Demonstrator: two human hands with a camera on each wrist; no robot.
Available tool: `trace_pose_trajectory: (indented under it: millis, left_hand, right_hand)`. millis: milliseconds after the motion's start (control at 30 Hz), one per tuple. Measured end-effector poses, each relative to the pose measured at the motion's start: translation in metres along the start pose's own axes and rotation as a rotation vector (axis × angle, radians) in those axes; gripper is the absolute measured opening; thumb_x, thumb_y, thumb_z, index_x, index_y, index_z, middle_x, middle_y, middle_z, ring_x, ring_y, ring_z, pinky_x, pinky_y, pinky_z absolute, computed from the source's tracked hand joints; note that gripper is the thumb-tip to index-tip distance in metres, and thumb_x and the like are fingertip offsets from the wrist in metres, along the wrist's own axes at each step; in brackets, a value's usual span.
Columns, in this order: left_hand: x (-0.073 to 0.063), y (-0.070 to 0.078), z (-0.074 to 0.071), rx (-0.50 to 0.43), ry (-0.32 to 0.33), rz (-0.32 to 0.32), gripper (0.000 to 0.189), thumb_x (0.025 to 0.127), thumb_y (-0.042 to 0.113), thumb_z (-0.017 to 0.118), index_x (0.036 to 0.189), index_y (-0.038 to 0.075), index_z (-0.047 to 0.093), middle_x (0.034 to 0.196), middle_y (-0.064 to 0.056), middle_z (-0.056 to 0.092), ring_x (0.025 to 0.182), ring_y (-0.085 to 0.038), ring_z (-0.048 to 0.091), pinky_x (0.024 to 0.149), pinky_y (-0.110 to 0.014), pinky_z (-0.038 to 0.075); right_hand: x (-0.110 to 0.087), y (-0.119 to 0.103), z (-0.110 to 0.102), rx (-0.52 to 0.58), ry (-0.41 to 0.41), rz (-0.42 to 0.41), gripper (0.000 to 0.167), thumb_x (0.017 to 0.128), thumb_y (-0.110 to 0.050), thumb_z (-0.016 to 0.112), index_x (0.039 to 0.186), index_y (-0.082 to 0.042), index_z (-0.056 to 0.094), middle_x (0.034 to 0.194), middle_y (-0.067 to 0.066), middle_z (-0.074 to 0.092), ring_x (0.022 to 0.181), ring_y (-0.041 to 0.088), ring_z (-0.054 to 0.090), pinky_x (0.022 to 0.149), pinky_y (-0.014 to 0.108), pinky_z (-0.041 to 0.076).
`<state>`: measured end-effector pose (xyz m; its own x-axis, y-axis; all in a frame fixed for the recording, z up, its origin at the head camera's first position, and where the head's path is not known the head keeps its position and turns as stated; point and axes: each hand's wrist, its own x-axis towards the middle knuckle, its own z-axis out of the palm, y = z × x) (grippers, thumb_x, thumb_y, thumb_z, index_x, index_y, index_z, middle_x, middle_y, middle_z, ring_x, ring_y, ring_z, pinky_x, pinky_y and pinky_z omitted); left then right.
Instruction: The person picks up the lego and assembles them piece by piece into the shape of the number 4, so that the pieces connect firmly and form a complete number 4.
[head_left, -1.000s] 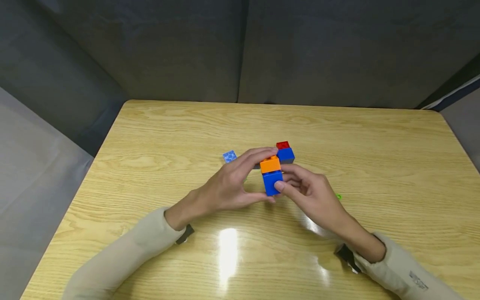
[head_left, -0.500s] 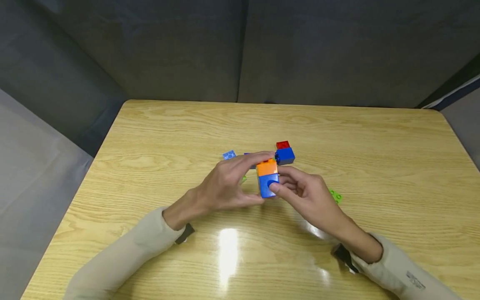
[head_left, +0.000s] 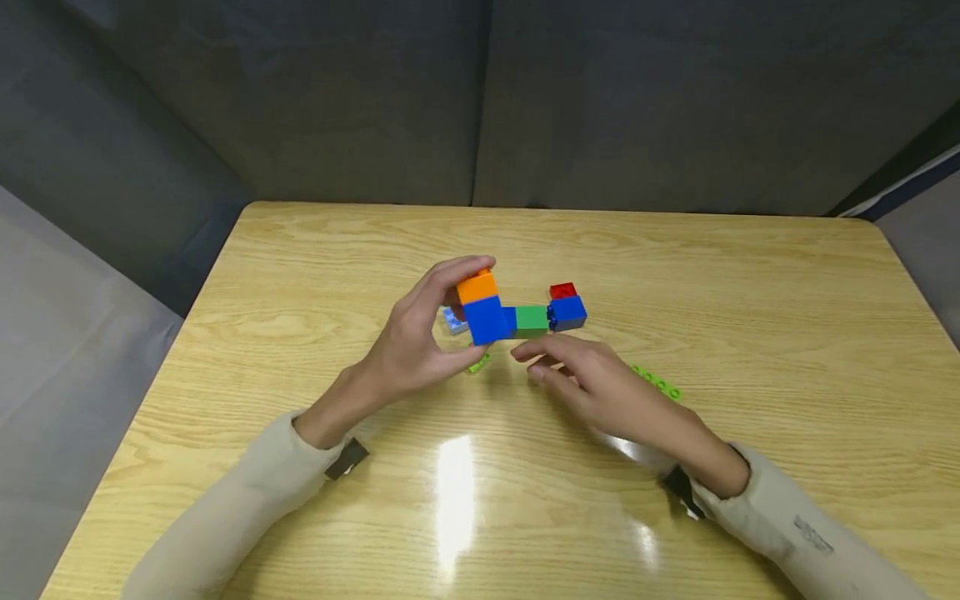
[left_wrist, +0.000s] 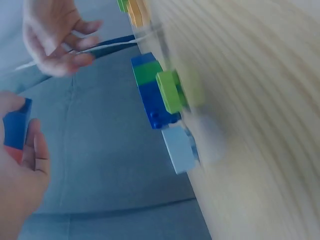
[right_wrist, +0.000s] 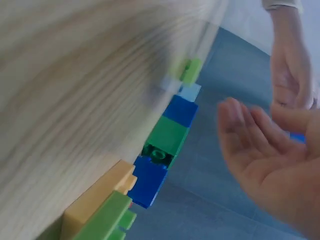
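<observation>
My left hand [head_left: 408,342] grips a two-brick stack between thumb and fingers, above the table. An orange toy brick [head_left: 478,287] forms its top, and a blue brick [head_left: 485,321] is joined below. To the right, my right hand [head_left: 592,383] holds nothing, its fingers loosely bent and apart from the stack. Just beyond it lie a green brick [head_left: 531,322] and another blue brick [head_left: 567,313]. The left wrist view shows the held blue brick [left_wrist: 17,125] partly covered by the fingers.
Behind the blue brick on the table is a red brick [head_left: 562,291]. A light blue brick [head_left: 453,321] and a small lime brick [head_left: 480,364] lie near the left hand. A long lime brick [head_left: 660,383] lies beyond the right forearm, beside a light orange brick [right_wrist: 95,192].
The right hand has let go of the stack, its fingers now apart from it. My left hand has carried the stack left and farther from me, uncovering the green brick.
</observation>
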<state>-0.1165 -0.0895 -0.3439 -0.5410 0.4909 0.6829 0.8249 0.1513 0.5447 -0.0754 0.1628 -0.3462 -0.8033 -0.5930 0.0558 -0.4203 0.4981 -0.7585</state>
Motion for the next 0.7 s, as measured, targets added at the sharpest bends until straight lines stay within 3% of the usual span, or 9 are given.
trace_pose_trajectory:
  millis: [100, 233, 333, 467, 600, 700]
  left_hand:
    - [-0.002, -0.002, -0.004, -0.006, 0.024, -0.027, 0.08, 0.074, -0.016, 0.083, 0.144, -0.008, 0.044, 0.141, -0.026, 0.051, 0.096, -0.025, 0.057, 0.069, -0.03, 0.054]
    - [-0.003, -0.003, -0.008, -0.028, 0.045, -0.071, 0.076, 0.076, -0.018, 0.079, 0.144, -0.007, 0.047, 0.145, -0.026, 0.049, 0.105, -0.027, 0.058, 0.068, -0.026, 0.055]
    - [-0.003, -0.004, -0.011, -0.026, 0.075, -0.101, 0.072, 0.079, -0.018, 0.078, 0.144, -0.007, 0.049, 0.148, -0.025, 0.047, 0.112, -0.029, 0.058, 0.069, -0.025, 0.055]
    - [-0.003, -0.005, -0.014, -0.029, 0.099, -0.13, 0.071, 0.08, -0.017, 0.077, 0.144, -0.01, 0.048, 0.149, -0.027, 0.045, 0.109, -0.031, 0.059, 0.069, -0.022, 0.054]
    - [-0.005, -0.006, -0.015, -0.026, 0.096, -0.159, 0.071, 0.081, -0.015, 0.078, 0.144, -0.01, 0.047, 0.148, -0.027, 0.044, 0.104, -0.03, 0.06, 0.069, -0.021, 0.054]
    - [-0.006, -0.006, -0.015, -0.018, 0.094, -0.18, 0.071, 0.081, -0.014, 0.079, 0.145, -0.009, 0.047, 0.147, -0.027, 0.044, 0.101, -0.029, 0.06, 0.068, -0.021, 0.055]
  right_hand:
    - [0.008, 0.003, 0.005, -0.163, -0.095, -0.056, 0.031, 0.103, -0.002, 0.061, 0.134, -0.001, 0.065, 0.133, 0.011, 0.067, 0.119, 0.025, 0.066, 0.098, 0.044, 0.056]
    - [0.02, 0.0, 0.014, -0.311, -0.167, -0.115, 0.04, 0.103, 0.0, 0.061, 0.143, -0.001, 0.059, 0.145, 0.014, 0.06, 0.136, 0.032, 0.055, 0.109, 0.05, 0.048]
    - [0.026, -0.005, 0.02, -0.39, -0.237, -0.121, 0.052, 0.103, 0.004, 0.058, 0.154, -0.004, 0.049, 0.157, 0.015, 0.048, 0.133, 0.036, 0.056, 0.106, 0.051, 0.05]
    - [0.031, -0.009, 0.028, -0.471, -0.329, -0.09, 0.064, 0.102, 0.009, 0.055, 0.161, -0.01, 0.038, 0.167, 0.013, 0.032, 0.12, 0.036, 0.059, 0.096, 0.05, 0.055]
    - [0.034, -0.008, 0.038, -0.545, -0.359, -0.073, 0.06, 0.104, 0.005, 0.054, 0.16, -0.009, 0.039, 0.165, 0.016, 0.035, 0.126, 0.039, 0.055, 0.096, 0.054, 0.054]
    - [0.036, -0.008, 0.041, -0.562, -0.31, -0.088, 0.047, 0.104, 0.005, 0.057, 0.149, -0.003, 0.052, 0.148, 0.02, 0.05, 0.122, 0.036, 0.057, 0.095, 0.05, 0.055]
